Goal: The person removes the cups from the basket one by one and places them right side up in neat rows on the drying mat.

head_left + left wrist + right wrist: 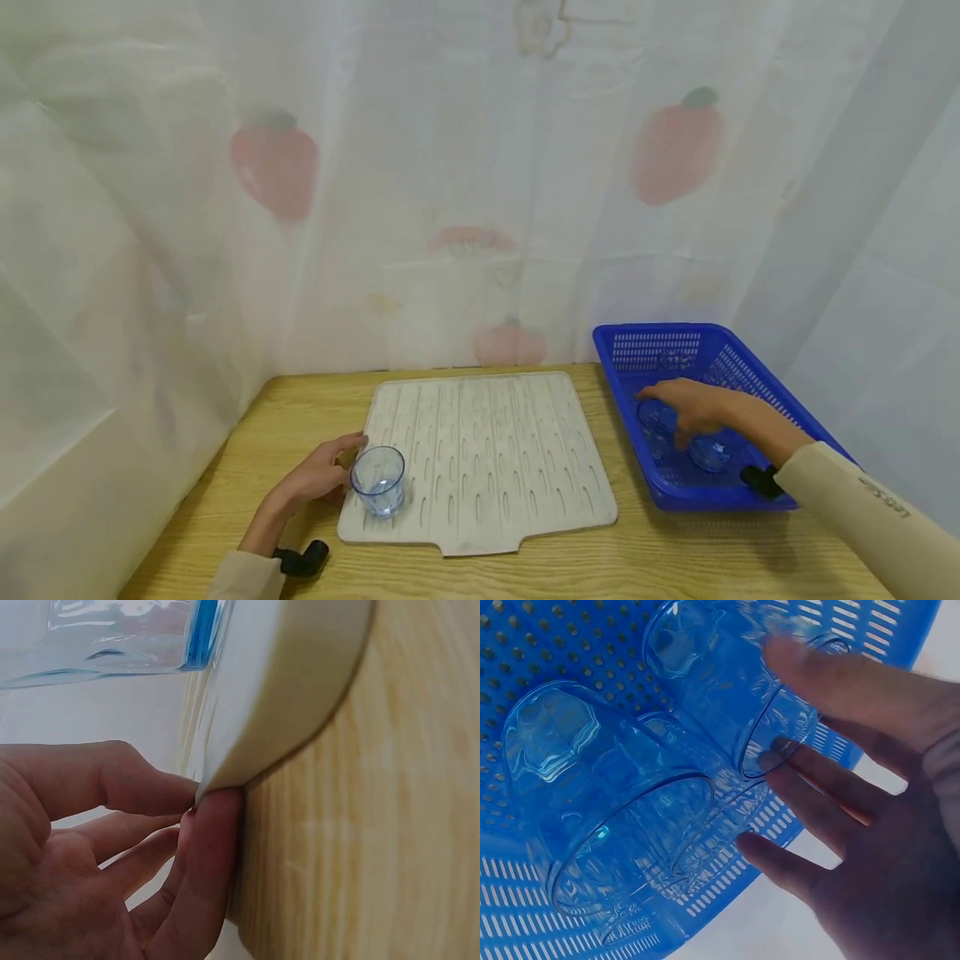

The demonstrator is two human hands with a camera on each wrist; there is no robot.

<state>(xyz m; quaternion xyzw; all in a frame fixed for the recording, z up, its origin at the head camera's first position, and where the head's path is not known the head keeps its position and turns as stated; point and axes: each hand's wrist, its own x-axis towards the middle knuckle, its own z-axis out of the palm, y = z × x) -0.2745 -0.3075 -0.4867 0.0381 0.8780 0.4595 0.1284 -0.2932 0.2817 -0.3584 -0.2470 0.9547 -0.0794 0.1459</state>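
Note:
A clear glass [378,483] stands upright on the left front part of a pale slotted drying mat [495,467]. Beside that glass my left hand [318,475] pinches the mat's left edge; the left wrist view shows thumb and a finger meeting on the rim. Over on the right, my right hand [693,408] is inside a blue plastic basket [667,502]. Its fingers, spread, reach over the rim of one clear glass [705,675] there, with the thumb apart on the other side. Another glass [592,795] lies nearby in the right wrist view.
The mat and basket rest on a wood-grain table [540,575]. A whitish curtain [420,183] with strawberry prints hangs behind and along the sides. More glassware partly overlaps in the basket.

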